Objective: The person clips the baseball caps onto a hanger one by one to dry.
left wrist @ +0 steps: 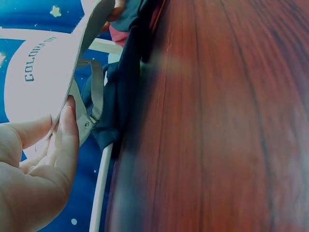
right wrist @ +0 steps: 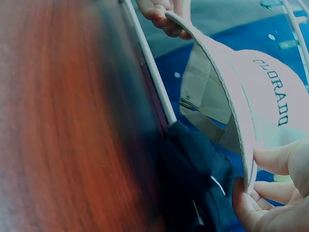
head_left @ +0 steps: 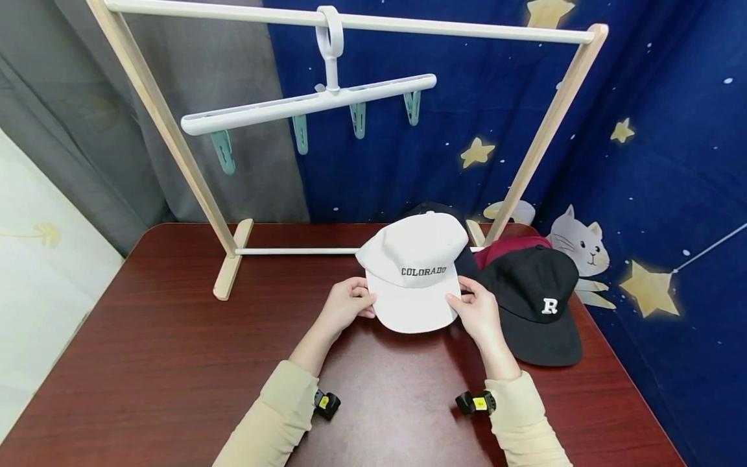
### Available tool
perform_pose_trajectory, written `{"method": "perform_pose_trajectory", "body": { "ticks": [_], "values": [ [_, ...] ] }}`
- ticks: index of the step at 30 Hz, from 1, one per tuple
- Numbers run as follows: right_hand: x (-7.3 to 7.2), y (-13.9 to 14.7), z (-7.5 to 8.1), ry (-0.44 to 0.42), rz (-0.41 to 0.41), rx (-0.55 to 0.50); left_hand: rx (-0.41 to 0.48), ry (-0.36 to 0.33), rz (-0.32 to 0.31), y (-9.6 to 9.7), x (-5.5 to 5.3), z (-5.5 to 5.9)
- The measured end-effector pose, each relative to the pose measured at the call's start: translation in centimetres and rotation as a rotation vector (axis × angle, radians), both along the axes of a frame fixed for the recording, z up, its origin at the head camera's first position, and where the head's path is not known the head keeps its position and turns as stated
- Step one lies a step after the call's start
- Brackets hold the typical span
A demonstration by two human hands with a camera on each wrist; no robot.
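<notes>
"COLORADO" (white cap), "R" (black cap)

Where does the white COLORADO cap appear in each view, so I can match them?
Head: white cap just right of and below centre, brim held by left hand and right hand.
Left wrist: white cap at upper left, brim nearly edge-on.
Right wrist: white cap in the right half, brim slanting to lower right.
Shared landmark: COLORADO lettering, in every view.

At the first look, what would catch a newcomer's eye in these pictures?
Probably the white cap lettered COLORADO, its brim pinched by the left hand and right hand above the table. Higher up, a white hanger with green clips hangs from the rack. A black cap marked R lies on the table's right side.
</notes>
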State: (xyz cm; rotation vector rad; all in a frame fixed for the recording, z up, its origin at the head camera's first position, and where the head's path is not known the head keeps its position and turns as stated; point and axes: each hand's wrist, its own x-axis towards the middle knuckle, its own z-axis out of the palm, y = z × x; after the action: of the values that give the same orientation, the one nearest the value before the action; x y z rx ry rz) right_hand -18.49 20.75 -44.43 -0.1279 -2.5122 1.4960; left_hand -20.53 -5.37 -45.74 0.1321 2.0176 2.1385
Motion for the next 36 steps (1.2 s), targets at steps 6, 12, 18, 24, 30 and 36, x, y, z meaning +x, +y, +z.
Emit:
{"method": "perform_pose_trajectory", "body": {
  "ticks": [6,12,18,24,30,36],
  "values": [
    [0.0,-1.0,0.0,0.019,0.038,0.005,-0.02,0.005,0.029,-1.2,0.3,0.0],
    [0.0,-1.8,0.1,0.02,0.042,-0.003,-0.041,0.019,0.037,-2.1,0.6,0.0],
    [0.0,-2.3,0.0,-0.002,0.065,-0.044,-0.055,0.031,0.039,-2.9,1.0,0.3],
    [-0.1,-2.7,0.3,-0.014,0.108,-0.11,-0.068,0.043,0.035,-3.7,1.3,0.8],
    [0.6,-3.6,2.4,0.002,0.14,-0.145,-0.077,0.05,0.031,-4.4,1.6,1.0],
    [1.3,-4.6,4.2,0.0,0.14,-0.17,-0.095,0.057,0.037,-5.3,1.8,1.2]
  ]
}}
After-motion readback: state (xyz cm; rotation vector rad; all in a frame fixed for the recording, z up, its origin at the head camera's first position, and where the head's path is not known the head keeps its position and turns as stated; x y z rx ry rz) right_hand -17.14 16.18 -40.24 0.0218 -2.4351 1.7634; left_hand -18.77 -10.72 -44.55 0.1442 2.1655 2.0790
